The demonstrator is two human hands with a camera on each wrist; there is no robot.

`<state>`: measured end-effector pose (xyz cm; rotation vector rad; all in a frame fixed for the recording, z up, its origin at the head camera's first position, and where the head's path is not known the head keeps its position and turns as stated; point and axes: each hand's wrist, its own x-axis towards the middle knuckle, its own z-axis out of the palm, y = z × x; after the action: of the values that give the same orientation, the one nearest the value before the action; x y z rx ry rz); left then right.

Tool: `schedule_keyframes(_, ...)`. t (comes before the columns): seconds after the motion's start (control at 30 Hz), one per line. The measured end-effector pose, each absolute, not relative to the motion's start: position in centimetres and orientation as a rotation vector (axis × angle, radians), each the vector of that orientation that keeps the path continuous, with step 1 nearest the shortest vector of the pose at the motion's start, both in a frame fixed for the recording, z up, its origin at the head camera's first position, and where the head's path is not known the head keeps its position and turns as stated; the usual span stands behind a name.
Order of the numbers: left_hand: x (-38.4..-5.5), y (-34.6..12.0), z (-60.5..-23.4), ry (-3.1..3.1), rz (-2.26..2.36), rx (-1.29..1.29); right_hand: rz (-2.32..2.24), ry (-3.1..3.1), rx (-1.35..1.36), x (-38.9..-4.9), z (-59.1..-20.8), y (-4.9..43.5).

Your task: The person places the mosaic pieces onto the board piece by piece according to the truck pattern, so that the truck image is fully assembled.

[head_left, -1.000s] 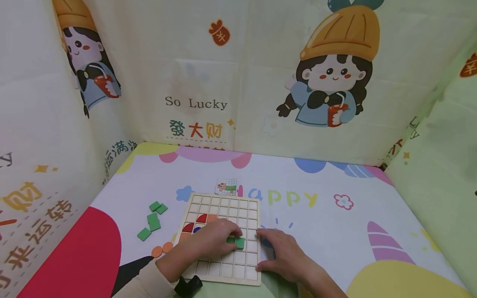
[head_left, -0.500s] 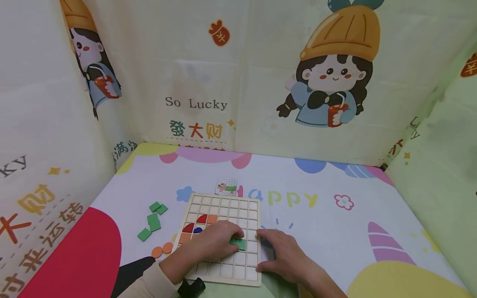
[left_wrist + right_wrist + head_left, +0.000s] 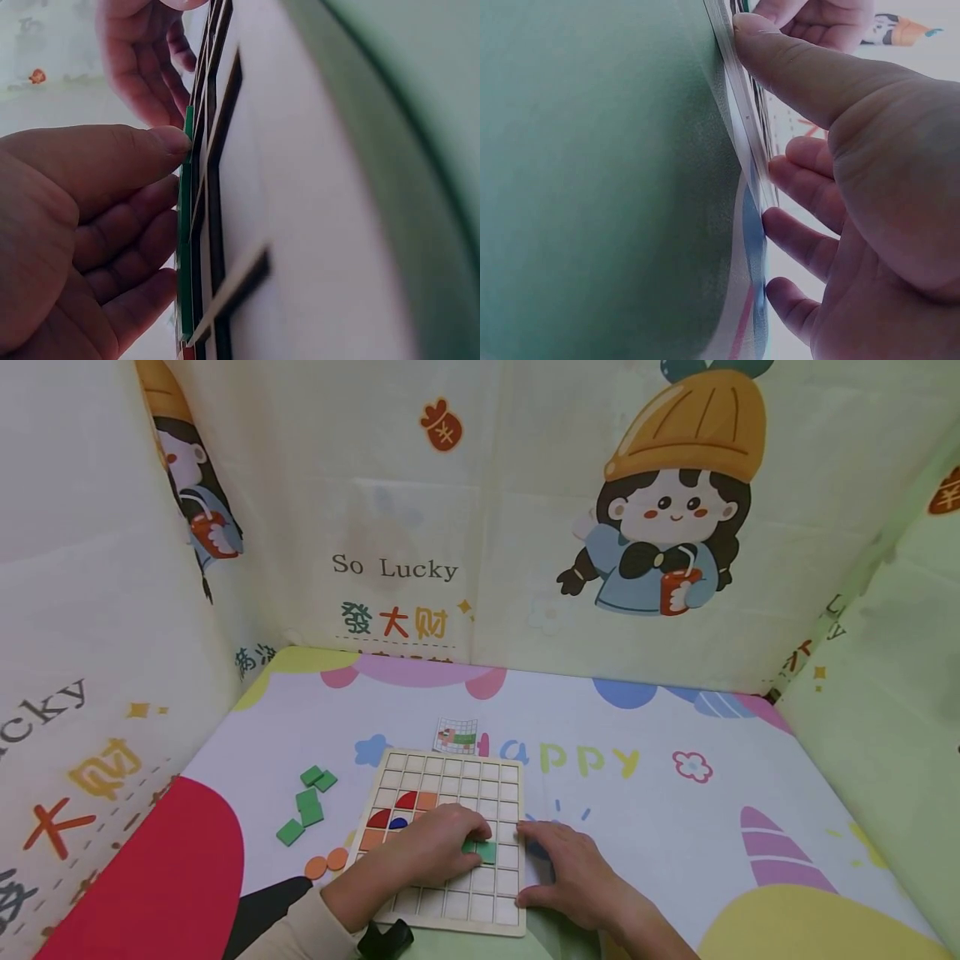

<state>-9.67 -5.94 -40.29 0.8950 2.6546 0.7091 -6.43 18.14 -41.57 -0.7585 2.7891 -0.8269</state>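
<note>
A wooden grid board (image 3: 457,920) lies on the table. My left hand (image 3: 431,843) is over its middle, thumb and fingertips pinching a green square tile (image 3: 487,852) that lies at a grid cell. In the left wrist view the thumb touches the green tile (image 3: 188,124); whether it sits fully down is unclear. More green shows beside it, partly hidden by the hand. Red quarter-round tiles (image 3: 406,800), orange squares (image 3: 427,801) and a blue piece (image 3: 398,823) occupy cells to the left. My right hand (image 3: 573,868) rests with spread, relaxed fingers against the board's right edge.
Several loose green squares (image 3: 291,832) lie left of the board, with orange discs (image 3: 316,867) closer to me. A small printed pattern card (image 3: 456,736) is just beyond the board's far edge. Printed cloth walls (image 3: 525,610) enclose the table's back and sides.
The green tile has shifted slightly right and toward me and now looks flatter on the grid. My left hand moved a little with it; the right hand has stayed at the board's edge.
</note>
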Motion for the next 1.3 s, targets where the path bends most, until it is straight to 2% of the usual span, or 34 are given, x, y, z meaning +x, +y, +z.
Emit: schedule_keyframes(1.3,-9.64,-6.09,-40.38,2.655,0.752,0.884,-0.832,2.787,-0.758,-6.54,-41.70,18.17)
